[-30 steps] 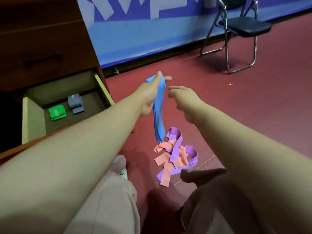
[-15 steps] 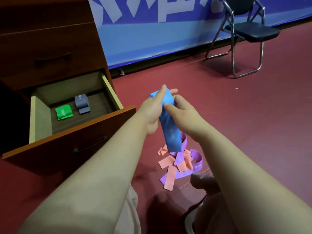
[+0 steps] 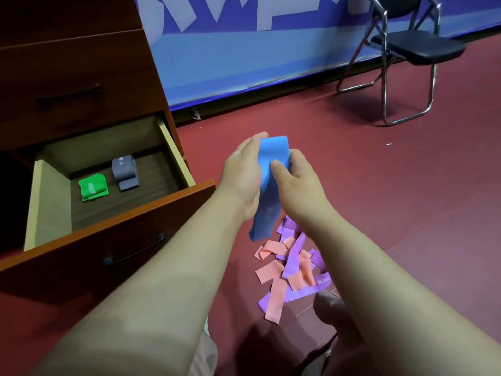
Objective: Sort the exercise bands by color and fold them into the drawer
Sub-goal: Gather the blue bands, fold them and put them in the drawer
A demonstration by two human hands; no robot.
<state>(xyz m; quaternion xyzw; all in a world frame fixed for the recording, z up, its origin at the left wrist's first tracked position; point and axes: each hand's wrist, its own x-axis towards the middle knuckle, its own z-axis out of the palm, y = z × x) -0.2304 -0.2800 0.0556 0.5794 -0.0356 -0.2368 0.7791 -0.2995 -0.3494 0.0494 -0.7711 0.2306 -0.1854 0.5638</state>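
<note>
A blue exercise band (image 3: 268,191) hangs doubled over between my hands, above the red floor. My left hand (image 3: 244,175) grips its left side near the top fold. My right hand (image 3: 292,177) pinches its right side, thumb on the front. Below them a loose pile of purple bands (image 3: 295,256) and salmon-pink bands (image 3: 273,289) lies tangled on the floor. The open wooden drawer (image 3: 173,194) to the left holds a folded green band (image 3: 92,187) and a folded grey band (image 3: 124,172).
A brown cabinet (image 3: 73,69) with a closed upper drawer stands above the open one. A black folding chair (image 3: 406,50) stands at the back right by a blue wall banner (image 3: 257,55). My knees fill the bottom edge.
My right hand has closed onto the blue band, which earlier hung long from my left hand alone. The band now hangs shorter, doubled over, and both hands have come nearer.
</note>
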